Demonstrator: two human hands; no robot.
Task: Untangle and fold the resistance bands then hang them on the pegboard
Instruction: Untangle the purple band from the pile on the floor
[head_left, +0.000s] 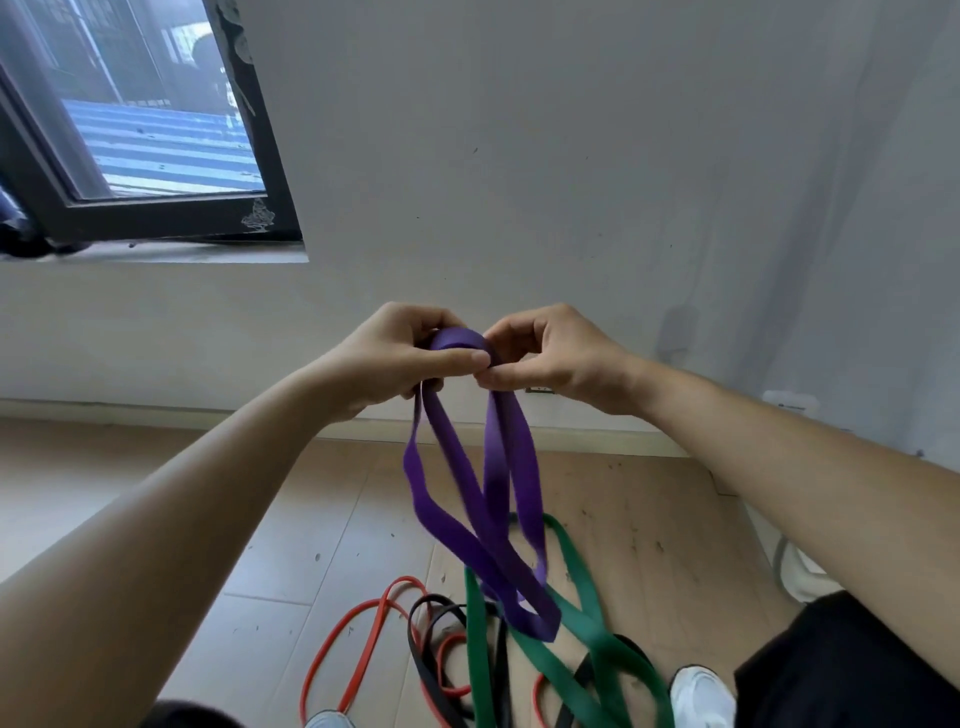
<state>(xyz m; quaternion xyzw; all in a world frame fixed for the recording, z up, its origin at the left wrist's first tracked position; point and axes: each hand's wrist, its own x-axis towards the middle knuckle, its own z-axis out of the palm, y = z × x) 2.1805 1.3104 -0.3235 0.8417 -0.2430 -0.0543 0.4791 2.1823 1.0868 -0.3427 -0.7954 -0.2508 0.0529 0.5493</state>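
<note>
A purple resistance band (493, 499) hangs in doubled loops from both of my hands, held up in front of the wall. My left hand (400, 358) grips its top fold with thumb over the band. Beside it, touching, my right hand (550, 353) pinches the same top fold. The loops dangle down to just above the floor. On the floor below lie a wide green band (587, 623), a thin red band (363, 639) and a black band (431, 649), crossing one another in a tangle. No pegboard is in view.
A grey wall (571, 156) is straight ahead, with a dark-framed window (156, 208) at upper left. Wooden floor (291, 545) spreads below. My white shoe (701, 696) and dark trouser leg (857, 670) are at lower right, close to the green band.
</note>
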